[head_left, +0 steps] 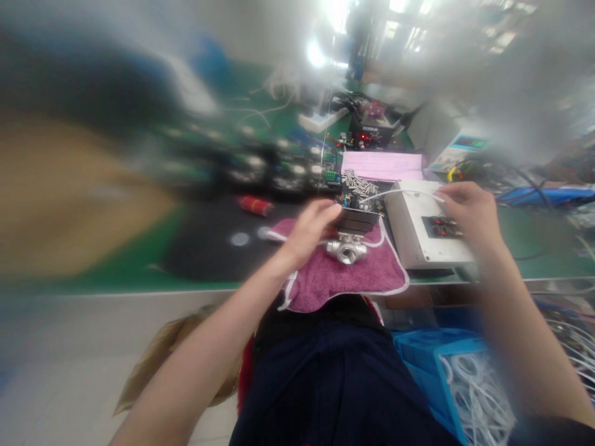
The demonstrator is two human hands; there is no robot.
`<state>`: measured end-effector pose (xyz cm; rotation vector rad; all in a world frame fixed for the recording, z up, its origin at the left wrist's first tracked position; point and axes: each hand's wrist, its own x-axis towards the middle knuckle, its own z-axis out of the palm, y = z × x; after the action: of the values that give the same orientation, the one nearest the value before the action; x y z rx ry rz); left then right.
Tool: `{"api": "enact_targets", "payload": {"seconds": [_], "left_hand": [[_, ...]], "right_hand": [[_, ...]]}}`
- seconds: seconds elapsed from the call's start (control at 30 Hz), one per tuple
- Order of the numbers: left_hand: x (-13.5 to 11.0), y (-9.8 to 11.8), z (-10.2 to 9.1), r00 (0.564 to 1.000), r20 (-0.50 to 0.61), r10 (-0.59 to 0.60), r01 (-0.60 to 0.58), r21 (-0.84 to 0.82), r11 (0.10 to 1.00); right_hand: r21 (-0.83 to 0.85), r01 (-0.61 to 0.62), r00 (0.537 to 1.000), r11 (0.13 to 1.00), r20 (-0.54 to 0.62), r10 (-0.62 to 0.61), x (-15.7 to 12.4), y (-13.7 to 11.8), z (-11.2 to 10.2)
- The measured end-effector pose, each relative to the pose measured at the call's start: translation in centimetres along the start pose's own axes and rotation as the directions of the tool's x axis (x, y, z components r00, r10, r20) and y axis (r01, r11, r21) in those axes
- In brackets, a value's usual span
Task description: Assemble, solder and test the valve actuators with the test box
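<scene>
Left hand (312, 230) clasps the black actuator (357, 219) on a steel valve (346, 251). At three o'clock, right hand (469, 210) pinches a white cable (409, 192) over a white box (413, 248). Everything toward nine o'clock is blurred.

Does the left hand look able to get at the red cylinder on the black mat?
Probably yes: the left hand rests on the black box, and nothing tall stands on the black mat between it and the red cylinder.

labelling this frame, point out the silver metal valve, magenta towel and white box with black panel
silver metal valve (346, 252), head view, on its round front port
magenta towel (353, 280), head view, on bare cloth below the valve
white box with black panel (409, 224), head view, on its plain white top
</scene>
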<state>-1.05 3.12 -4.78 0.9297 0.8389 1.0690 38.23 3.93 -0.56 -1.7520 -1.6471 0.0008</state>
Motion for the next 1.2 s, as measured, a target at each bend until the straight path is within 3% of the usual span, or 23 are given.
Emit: {"api": "enact_targets", "payload": {"seconds": [0.77, 1.2], "left_hand": [[0.0, -0.1, 0.1, 1.0, -0.006, 0.002, -0.002, -0.006, 1.0], [-0.1, 0.1, 0.2, 1.0, -0.013, 0.001, -0.001, -0.004, 1.0]], "right_hand": [[0.006, -0.015, 1.0, 1.0, 0.004, 0.015, -0.2, -0.7, -0.2], [0.025, 0.054, 0.999, 0.998, -0.009, -0.054, 0.6, 1.0, 0.1]]}}
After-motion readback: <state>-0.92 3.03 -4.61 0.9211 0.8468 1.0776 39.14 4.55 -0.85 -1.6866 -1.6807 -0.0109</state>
